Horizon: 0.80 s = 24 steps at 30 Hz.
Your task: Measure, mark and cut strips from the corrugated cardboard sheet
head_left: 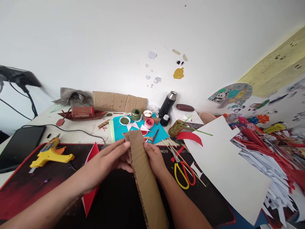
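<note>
A long strip of brown corrugated cardboard runs from the lower edge of the view up to the middle. My left hand grips its far end from the left, thumb on the edge and fingers partly behind it. From the right, my right hand closes on the same end, its thumb on the face and its other fingers hidden behind. Under my left forearm lies a folded red paper piece. Right of my right hand, scissors with one yellow and one red handle rest on the black mat.
A yellow hot glue gun and a phone-like black slab are at left. Behind stand a brown model boat, open paint pots on blue paper, and a black flask. White card and paper strips cover the right.
</note>
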Motion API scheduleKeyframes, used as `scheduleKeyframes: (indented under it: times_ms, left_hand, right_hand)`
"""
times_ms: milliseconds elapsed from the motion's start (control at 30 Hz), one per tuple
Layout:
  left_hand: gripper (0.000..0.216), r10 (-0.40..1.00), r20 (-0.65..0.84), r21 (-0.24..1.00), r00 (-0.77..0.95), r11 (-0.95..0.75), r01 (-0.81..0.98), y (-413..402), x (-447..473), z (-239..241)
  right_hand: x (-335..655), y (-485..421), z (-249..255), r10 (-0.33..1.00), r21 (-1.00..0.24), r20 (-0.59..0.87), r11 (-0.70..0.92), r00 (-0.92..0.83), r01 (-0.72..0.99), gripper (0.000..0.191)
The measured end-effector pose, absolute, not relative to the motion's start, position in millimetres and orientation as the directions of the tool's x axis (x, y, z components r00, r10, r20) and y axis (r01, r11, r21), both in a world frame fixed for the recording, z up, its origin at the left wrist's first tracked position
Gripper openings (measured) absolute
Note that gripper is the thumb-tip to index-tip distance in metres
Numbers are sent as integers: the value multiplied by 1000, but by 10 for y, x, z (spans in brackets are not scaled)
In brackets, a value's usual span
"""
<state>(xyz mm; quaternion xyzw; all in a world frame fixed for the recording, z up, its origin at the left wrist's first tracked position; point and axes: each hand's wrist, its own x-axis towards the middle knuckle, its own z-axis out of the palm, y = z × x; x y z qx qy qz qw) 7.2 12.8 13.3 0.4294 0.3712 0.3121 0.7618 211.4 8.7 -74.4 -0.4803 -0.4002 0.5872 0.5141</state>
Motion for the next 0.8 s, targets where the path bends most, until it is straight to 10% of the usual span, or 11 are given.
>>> scheduleKeyframes:
  times_ms: [433,800]
  left_hand:
    - [44,809,-292,909,511,400,-115,286,-210,269]
    - [35,714,-433,901,550,318,296,367,-352,374]
  right_hand:
    - [2127,123,-659,997,-996,-80,-80,-5,-47,68]
    - [2139,155,-612,991,-973,15,45,-133,227,64]
